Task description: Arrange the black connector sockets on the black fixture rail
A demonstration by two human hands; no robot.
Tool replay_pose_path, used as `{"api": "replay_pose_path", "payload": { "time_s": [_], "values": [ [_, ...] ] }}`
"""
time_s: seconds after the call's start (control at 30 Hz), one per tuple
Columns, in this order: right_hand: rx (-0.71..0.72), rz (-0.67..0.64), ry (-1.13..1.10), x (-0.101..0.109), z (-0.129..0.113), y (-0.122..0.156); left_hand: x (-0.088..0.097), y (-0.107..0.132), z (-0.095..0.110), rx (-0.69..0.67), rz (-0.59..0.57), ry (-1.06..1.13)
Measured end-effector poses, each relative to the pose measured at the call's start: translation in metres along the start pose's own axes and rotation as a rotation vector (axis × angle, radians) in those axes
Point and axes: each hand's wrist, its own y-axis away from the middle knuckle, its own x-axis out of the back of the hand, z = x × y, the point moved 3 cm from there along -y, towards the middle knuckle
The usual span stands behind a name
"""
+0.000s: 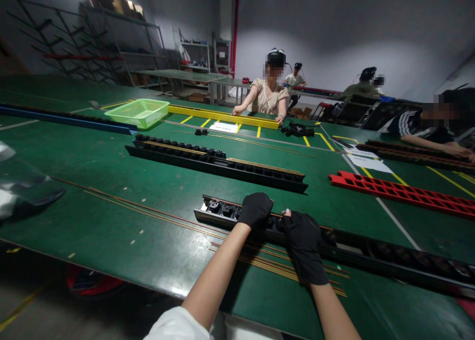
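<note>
Both my hands wear black gloves. My left hand (255,209) is curled over the top of a long black socket strip (371,255) near its left end, fingers closed on it. My right hand (302,236) rests on the same strip just to the right, fingers bent and pressing down, one bare fingertip showing. Thin copper rods (148,214) lie on the green table in front of the strip and run under my wrists.
A second black strip (218,163) lies further back, a red strip (404,194) to the right, a yellow rail (222,116) and a green basket (139,112) beyond. One person sits opposite; another person's arms rest at the right. The table edge (111,273) is near me.
</note>
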Motion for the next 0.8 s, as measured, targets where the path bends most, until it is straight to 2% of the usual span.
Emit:
{"api": "replay_pose_path", "payload": {
  "time_s": [0.8],
  "values": [
    [-0.024,-0.026,-0.031,-0.0007,0.001,0.0,-0.0003,0.0007,0.0005,-0.026,0.002,-0.035]
  ]
}}
